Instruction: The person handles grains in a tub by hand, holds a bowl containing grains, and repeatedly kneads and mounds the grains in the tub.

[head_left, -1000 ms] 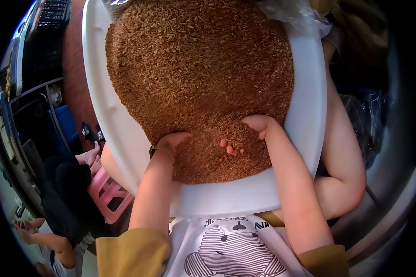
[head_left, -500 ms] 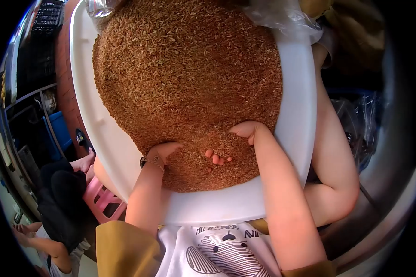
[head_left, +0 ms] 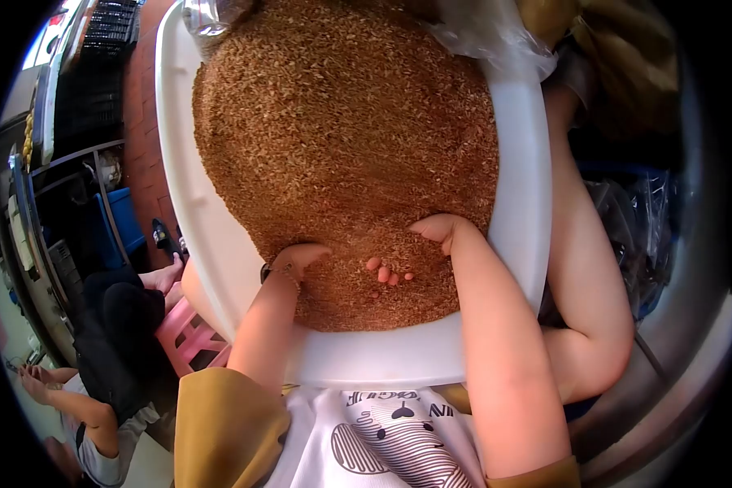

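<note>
A deep heap of small reddish-brown, grain-like flakes (head_left: 342, 122) fills most of a white plastic tray (head_left: 522, 179) across my lap. My left hand (head_left: 302, 257), with a bracelet at the wrist, is sunk into the near left part of the heap. My right hand (head_left: 437, 228) is sunk in on the near right, its thumb side showing. Between them several fingertips (head_left: 382, 273) poke up through the flakes; which hand they belong to I cannot tell. The rest of the fingers and both palms lie buried.
Clear plastic bags (head_left: 504, 41) lie over the tray's far right corner, and another clear bag (head_left: 207, 18) is at its far left. A pink stool (head_left: 189, 335) stands to the left. Beyond it sits another person (head_left: 98, 419). A blue bin (head_left: 122, 220) is farther back.
The view has shifted slightly, so the tray's left side appears farther right. Both hands remain buried, with the fingertips still showing between them.
</note>
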`<state>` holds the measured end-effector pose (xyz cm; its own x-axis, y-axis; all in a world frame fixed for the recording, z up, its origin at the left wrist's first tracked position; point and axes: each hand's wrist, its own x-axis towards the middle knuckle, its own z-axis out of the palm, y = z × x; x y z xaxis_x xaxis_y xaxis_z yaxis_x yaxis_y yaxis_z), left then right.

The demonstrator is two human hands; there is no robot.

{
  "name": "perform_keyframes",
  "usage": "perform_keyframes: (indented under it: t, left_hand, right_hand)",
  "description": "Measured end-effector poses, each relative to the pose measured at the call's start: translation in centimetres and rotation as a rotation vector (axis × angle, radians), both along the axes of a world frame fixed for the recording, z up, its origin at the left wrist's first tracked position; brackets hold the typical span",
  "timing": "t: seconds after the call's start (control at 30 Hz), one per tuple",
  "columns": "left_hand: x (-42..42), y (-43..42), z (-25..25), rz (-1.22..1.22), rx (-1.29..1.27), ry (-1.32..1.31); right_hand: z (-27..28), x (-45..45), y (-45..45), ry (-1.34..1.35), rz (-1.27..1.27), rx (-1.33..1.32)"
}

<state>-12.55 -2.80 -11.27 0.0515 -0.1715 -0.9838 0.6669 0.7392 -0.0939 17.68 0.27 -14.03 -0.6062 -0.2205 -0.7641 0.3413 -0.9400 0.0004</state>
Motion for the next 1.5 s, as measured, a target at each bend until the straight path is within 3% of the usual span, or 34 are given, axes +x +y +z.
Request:
perform_keyframes:
  t: [0.07, 0.13, 0.2, 0.3, 0.4, 0.5, 0.57, 0.7, 0.8, 0.87, 0.9, 0.97, 1.03, 1.17, 1.23, 1.3, 1.37, 1.4, 1.5]
  left_hand:
    - [0.8, 0.9, 1.2, -0.070, 0.002, -0.073]
    - [-0.1, 0.0, -0.4, 0.007, 0.018, -0.008]
    - [-2.8, -3.4, -6.1, 0.242, 0.051, 0.201]
    - [1.9, 1.5, 1.8, -0.113, 0.049, 0.006]
    - [2.1, 1.7, 2.3, -0.083, 0.087, -0.058]
    - [-0.7, -2.0, -7.2, -0.018, 0.038, -0.142]
    - [-0.7, -2.2, -7.6, 0.066, 0.046, -0.120]
    - [0.8, -0.5, -1.2, 0.340, 0.098, -0.050]
    - [1.7, -0.3, 1.7, 0.399, 0.146, -0.042]
    - [2.3, -0.9, 1.8, 0.352, 0.175, -0.023]
    - [2.5, -1.0, 2.1, 0.325, 0.194, -0.011]
    - [4.9, 0.5, 7.7, 0.181, 0.267, -0.007]
    - [6.2, 1.9, 11.9, 0.019, 0.363, -0.010]
    - [5.6, 4.6, 12.4, -0.191, 0.713, -0.152]
    - [6.5, 6.7, 18.2, -0.158, 0.854, -0.045]
    - [5.1, 8.7, 16.2, 0.159, 1.065, -0.180]
    - [5.9, 9.6, 20.2, 0.121, 1.346, -0.121]
    - [5.8, 9.9, 20.2, -0.005, 1.620, -0.102]
    - [5.8, 8.4, 21.0, -0.445, 1.885, 0.227]
  right_hand:
    - [3.5, -0.5, 1.4, 0.002, -0.014, 0.039]
    - [5.3, -0.6, 2.0, -0.033, -0.013, 0.070]
    - [5.7, -0.6, 2.2, -0.104, 0.010, 0.101]
    - [5.4, -0.7, 2.0, -0.062, -0.022, 0.047]
    - [3.4, -0.4, 1.3, -0.116, 0.007, 0.032]
    - [-1.3, 0.9, -0.7, 0.008, -0.101, -0.070]
    - [0.4, 0.9, -0.2, 0.142, -0.143, -0.108]
    - [5.6, -1.0, 1.2, 0.434, -0.197, -0.180]
    - [5.9, -1.4, 0.7, 0.199, -0.144, 0.033]
    - [13.4, -3.0, 1.8, -0.191, 0.080, 0.365]
    - [13.6, -3.5, 1.9, -0.273, 0.190, 0.506]
    - [14.0, -4.3, 2.0, -0.469, 0.443, 0.749]
    - [13.8, -4.9, 2.1, -0.475, 0.612, 0.900]
    - [16.7, -6.9, 4.6, -0.412, 0.546, 1.100]
    - [20.2, -8.0, 6.5, -0.469, 0.446, 1.150]
    - [22.7, -9.0, 8.1, -0.575, 0.338, 1.438]
    - [23.1, -9.4, 9.0, -0.616, 0.197, 1.829]
    - [23.2, -9.4, 9.2, -0.645, 0.209, 1.995]
    - [23.2, -8.7, 8.3, -0.846, 0.401, 2.349]
